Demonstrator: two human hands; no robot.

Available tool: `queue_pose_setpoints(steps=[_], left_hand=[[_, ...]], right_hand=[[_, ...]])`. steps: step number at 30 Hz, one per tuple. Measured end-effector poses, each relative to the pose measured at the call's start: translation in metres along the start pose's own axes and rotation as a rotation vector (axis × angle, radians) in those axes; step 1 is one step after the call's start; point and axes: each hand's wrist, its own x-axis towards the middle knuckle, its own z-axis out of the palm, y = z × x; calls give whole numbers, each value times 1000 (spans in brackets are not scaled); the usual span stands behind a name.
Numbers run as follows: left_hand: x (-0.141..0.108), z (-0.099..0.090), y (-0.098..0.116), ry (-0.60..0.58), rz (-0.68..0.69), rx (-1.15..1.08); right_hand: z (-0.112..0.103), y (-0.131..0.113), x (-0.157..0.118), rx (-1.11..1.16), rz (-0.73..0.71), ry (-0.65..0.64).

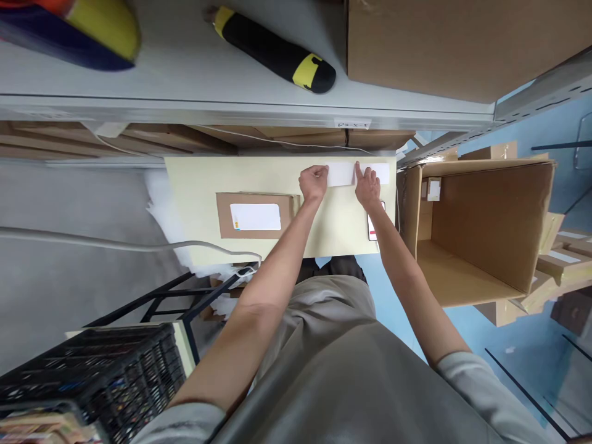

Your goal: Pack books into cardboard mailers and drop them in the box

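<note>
left hand point(313, 182): curled narrow, pinching white paper point(341, 174) at left end
right hand point(369, 187): partly open, index straightened, touching white paper
table point(340, 225): under both

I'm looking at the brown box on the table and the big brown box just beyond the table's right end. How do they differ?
The table box is far smaller than the big box.
The table box looks closed, while the big box stands open, showing its inside.
The table box bears a white label on top; the big box shows none on its visible walls.
Both are brown cardboard.
</note>
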Motion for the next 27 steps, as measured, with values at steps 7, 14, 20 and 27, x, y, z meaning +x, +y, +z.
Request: queue_pose_setpoints(steps=[7, 14, 20, 27], left_hand=[[-12, -1, 17, 0, 52, 100], [-68, -9, 26, 12, 103, 188], [-103, -24, 14, -8, 56, 121], [-75, -48, 12, 31, -6, -59]], right_hand=[[3, -1, 2, 11, 18, 36], [-10, -6, 0, -52, 51, -15], [-26, -6, -2, -139, 19, -83], [-42, 3, -7, -61, 13, -75]])
